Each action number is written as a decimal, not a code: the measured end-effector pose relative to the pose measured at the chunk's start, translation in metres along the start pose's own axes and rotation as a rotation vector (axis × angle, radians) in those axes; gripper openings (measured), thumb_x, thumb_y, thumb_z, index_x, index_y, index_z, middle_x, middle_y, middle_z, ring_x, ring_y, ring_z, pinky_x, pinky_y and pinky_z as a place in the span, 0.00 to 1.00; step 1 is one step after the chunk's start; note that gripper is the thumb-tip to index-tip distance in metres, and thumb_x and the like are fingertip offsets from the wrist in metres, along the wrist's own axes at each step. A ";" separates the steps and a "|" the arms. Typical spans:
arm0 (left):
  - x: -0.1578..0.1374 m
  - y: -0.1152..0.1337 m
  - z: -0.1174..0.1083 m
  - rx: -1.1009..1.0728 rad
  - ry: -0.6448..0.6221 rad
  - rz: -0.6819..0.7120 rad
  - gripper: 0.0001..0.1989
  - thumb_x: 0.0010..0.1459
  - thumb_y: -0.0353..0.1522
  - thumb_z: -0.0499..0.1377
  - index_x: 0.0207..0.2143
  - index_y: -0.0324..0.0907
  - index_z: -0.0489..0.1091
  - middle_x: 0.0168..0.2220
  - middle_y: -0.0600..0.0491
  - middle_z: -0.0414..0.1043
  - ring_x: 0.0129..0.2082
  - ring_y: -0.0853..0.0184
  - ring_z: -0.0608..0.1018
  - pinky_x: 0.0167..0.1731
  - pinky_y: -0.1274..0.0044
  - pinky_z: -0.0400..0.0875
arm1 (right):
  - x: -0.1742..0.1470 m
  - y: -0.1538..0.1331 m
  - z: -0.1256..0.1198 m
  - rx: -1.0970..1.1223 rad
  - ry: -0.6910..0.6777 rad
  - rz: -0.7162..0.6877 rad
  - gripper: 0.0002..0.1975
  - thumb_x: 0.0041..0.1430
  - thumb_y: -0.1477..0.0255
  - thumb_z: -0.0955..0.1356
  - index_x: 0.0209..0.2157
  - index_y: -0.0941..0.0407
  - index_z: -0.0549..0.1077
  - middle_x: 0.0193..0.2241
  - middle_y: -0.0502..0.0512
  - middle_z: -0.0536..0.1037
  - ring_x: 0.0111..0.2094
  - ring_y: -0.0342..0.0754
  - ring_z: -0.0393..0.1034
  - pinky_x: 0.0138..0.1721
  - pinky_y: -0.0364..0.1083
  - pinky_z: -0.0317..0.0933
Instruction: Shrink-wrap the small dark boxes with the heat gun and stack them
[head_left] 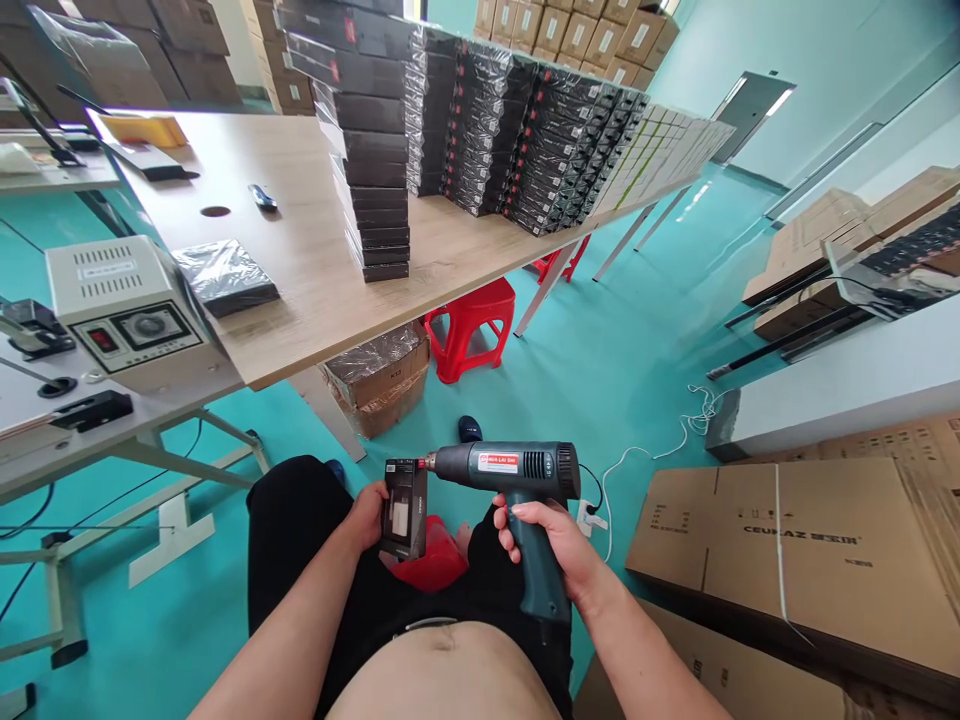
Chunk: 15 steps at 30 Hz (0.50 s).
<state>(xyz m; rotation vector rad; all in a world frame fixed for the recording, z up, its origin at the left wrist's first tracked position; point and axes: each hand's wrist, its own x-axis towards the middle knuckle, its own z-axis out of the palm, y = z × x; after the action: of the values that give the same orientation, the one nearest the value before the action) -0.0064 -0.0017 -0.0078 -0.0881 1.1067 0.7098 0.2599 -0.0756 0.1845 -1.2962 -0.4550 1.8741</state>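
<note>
My right hand (551, 535) is wrapped round the grip of a dark green heat gun (517, 472), which points left. In my left hand (367, 515) is a small black product box (403, 510), held upright by its left edge above my lap. The heat gun's metal nozzle comes right up to the box's upper right edge; whether they touch I cannot tell. Part of a red stool seat (435, 560) shows between my legs, below the box.
Tall stacks of black boxes (487, 125), many in clear film, stand on the wooden table (300, 335). A film-wrapped box (223, 275) lies near a sealing machine (135, 310). Cartons (787, 550) stand at right; a white cable (652, 455) crosses the floor. A red stool (472, 325) stands under the table.
</note>
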 end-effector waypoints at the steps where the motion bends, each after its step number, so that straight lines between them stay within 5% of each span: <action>1: -0.001 0.000 0.001 0.043 -0.012 -0.011 0.10 0.31 0.28 0.53 0.23 0.42 0.63 0.19 0.50 0.69 0.17 0.59 0.72 0.17 0.69 0.68 | 0.000 0.000 0.000 -0.001 0.004 0.001 0.13 0.52 0.71 0.67 0.40 0.62 0.74 0.30 0.57 0.76 0.26 0.44 0.70 0.23 0.41 0.64; 10: 0.004 -0.003 -0.002 0.222 0.007 0.085 0.06 0.30 0.29 0.51 0.19 0.43 0.61 0.16 0.52 0.65 0.17 0.62 0.69 0.18 0.71 0.65 | 0.005 -0.003 0.006 -0.099 -0.067 -0.008 0.13 0.52 0.71 0.67 0.39 0.61 0.74 0.30 0.56 0.77 0.25 0.44 0.71 0.24 0.42 0.65; 15: 0.007 0.003 -0.005 0.262 0.037 0.447 0.17 0.30 0.24 0.53 0.28 0.42 0.67 0.23 0.58 0.69 0.24 0.67 0.71 0.25 0.77 0.65 | -0.006 0.002 -0.016 -0.379 -0.151 0.102 0.14 0.49 0.71 0.69 0.39 0.61 0.75 0.29 0.56 0.78 0.24 0.45 0.72 0.23 0.43 0.64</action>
<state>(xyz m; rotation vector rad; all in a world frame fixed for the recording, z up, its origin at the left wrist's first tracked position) -0.0104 0.0023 -0.0147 0.3815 1.2602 0.9545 0.2747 -0.0833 0.1802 -1.4465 -0.8723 2.0463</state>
